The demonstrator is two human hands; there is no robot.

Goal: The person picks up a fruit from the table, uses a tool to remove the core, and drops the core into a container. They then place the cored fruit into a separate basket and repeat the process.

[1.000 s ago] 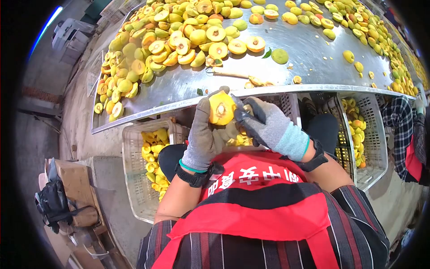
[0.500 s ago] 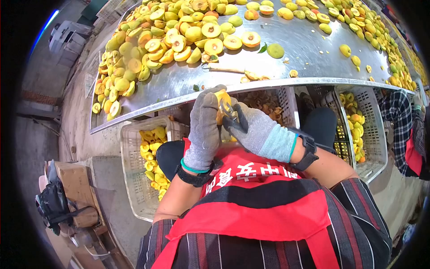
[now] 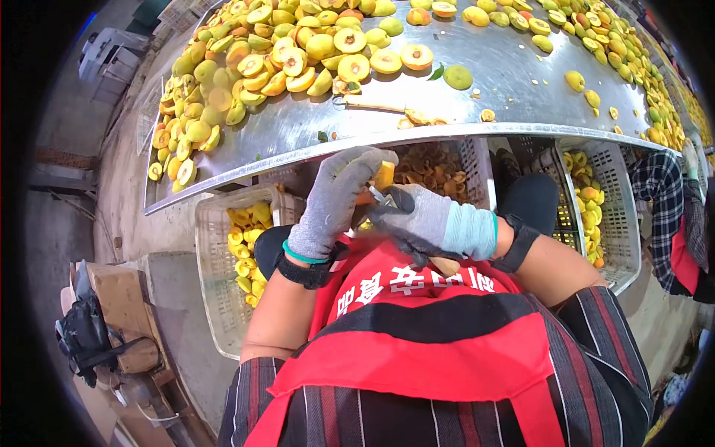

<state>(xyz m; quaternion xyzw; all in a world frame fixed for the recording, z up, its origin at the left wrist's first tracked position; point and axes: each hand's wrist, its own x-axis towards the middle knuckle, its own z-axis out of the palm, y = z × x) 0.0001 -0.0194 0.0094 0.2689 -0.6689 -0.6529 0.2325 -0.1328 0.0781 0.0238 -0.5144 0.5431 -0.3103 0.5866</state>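
My gloved left hand (image 3: 337,195) closes around a yellow peach half (image 3: 383,176), which shows at the fingertips. Close against it, my gloved right hand (image 3: 410,220) grips a pitting tool (image 3: 445,265). Its pale wooden handle sticks out below my palm, and a bit of the metal end shows beside the peach. My left fingers hide most of the fruit. Both hands are above my red apron (image 3: 417,277), just in front of the metal table edge. A similar wooden-handled tool (image 3: 376,107) lies on the table near that edge.
Cut peaches (image 3: 290,59) are heaped on the metal table (image 3: 506,82). Below its rim stand a left crate (image 3: 216,298) with yellow halves, a middle crate of brownish scraps (image 3: 436,171), and a right crate (image 3: 622,216). Another person's checked sleeve (image 3: 655,201) appears at far right.
My hands have come slightly apart and lower. My right hand has turned, so the tool's wooden handle now shows below it. My left fingers now cover more of the peach.
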